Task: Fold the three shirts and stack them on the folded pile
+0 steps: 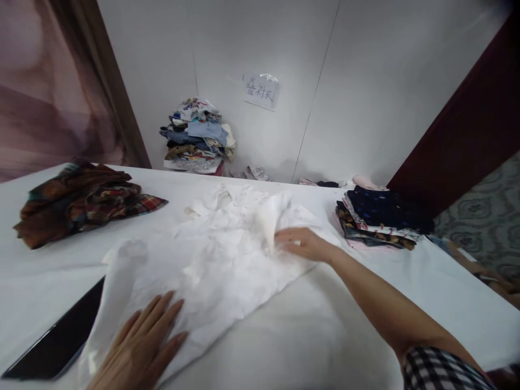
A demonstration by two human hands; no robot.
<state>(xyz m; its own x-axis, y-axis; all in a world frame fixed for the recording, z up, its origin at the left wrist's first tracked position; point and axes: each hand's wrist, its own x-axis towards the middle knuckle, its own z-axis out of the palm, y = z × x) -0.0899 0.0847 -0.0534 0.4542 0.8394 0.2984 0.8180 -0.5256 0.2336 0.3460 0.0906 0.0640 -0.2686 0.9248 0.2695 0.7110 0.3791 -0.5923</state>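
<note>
My left hand (140, 344) is cut off at the wrist by the bottom edge, the dark tablet (57, 341) at lower left slips partly under the white shirt (211, 254), and the upper left of the frame is a brown blur I cannot identify.

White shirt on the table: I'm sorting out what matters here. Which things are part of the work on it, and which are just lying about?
In use: white shirt, left hand flat on it, right hand gripping a fold.

Lying about: plaid shirt, folded stack, clothes pile by the wall, dark tablet, paper sign.
</note>
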